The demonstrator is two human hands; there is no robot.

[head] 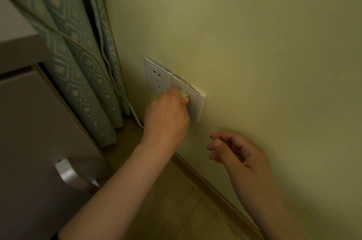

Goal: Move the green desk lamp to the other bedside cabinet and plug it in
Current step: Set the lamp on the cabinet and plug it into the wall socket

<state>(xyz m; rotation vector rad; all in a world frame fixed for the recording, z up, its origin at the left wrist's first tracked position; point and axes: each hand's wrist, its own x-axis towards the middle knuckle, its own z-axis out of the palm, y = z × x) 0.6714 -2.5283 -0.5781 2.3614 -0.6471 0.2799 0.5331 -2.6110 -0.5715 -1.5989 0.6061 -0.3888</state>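
Two white wall sockets sit side by side low on the pale green wall: a free one (157,78) on the left and another (194,102) on the right. My left hand (167,116) is closed around a white plug (184,94) pressed against the right socket. A white cord (135,116) runs from under my hand down along the curtain. Below and to the right, my right hand (238,153) hovers near the wall with fingers loosely curled, holding nothing. The green lamp itself is out of view.
The bedside cabinet (29,122) with a metal drawer handle (71,176) fills the left side. A patterned blue-green curtain (78,53) hangs between cabinet and wall. A skirting board (211,186) meets the tiled floor (166,210).
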